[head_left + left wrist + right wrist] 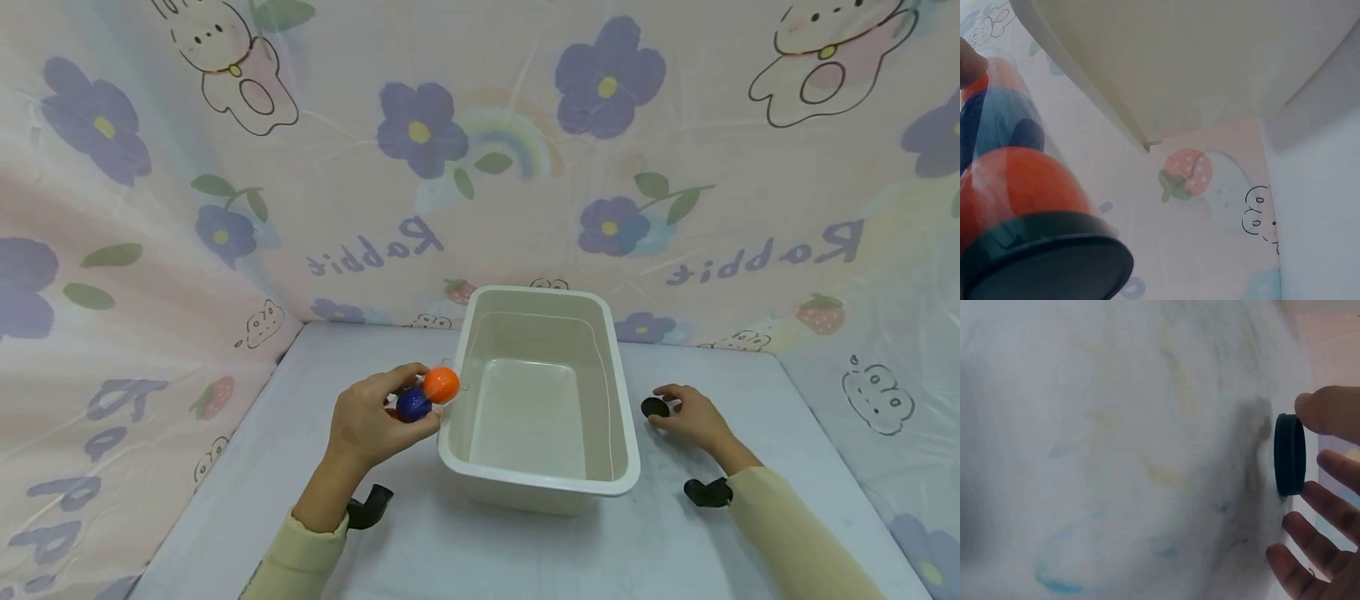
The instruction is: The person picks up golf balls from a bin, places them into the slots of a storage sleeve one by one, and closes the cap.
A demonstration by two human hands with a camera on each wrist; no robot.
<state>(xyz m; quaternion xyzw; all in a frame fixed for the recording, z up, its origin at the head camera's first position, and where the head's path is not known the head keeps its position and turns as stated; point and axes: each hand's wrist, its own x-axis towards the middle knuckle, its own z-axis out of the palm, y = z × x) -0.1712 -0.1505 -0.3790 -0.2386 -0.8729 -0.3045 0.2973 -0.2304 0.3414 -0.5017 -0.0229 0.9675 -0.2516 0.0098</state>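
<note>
My left hand point(371, 417) grips a clear plastic container with orange and blue balls inside, close by the tub's left rim. In the head view an orange ball point(441, 384) and a dark blue ball point(414, 404) show between thumb and fingers. The left wrist view shows the container's dark green end point(1054, 265) nearest the camera, with a fingertip point(971, 65) on the far part. To the right of the tub, my right hand point(697, 421) pinches a round dark green lid point(1290, 455) by its edge, thumb on one side and fingertip on the other.
A cream rectangular tub point(540, 485) stands mid-table between the hands, its inside bare. White cloth covers the table point(405, 542). Printed curtains point(510, 217) with flowers and rabbits hang behind and at both sides. Black curved pieces point(369, 507) are at both wrists.
</note>
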